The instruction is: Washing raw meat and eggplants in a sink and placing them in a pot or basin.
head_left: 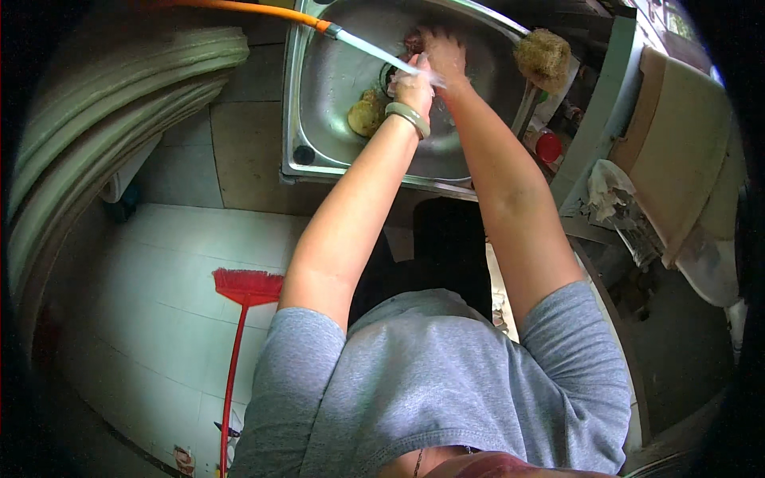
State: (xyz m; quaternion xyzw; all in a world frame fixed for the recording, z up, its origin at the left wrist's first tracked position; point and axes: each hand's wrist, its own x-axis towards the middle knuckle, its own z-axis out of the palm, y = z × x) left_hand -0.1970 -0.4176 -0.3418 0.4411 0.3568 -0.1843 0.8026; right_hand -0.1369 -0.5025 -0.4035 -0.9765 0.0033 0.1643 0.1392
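Observation:
Both my hands are down in a metal sink (323,119), under a stream of water from an orange hose (263,11). My left hand (412,86), with a pale bangle (409,119) on its wrist, is in the water stream. Splash and blur hide its fingers, so I cannot tell whether it holds anything. Just beyond it, my right hand (444,56) lies with its fingers stretched out toward the far side of the sink. A dark reddish lump (413,41) sits beside those fingers, its kind unclear. Left of my left wrist rests a yellowish, uneven piece (366,114) on the sink floor.
A brown fibrous scrubber (543,60) stands at the sink's right rim, above a red-lidded container (549,146). Crumpled clear plastic (617,195) hangs farther right. A red broom (247,288) lies on the tiled floor to the left, near ridged grey-green moulding (127,88).

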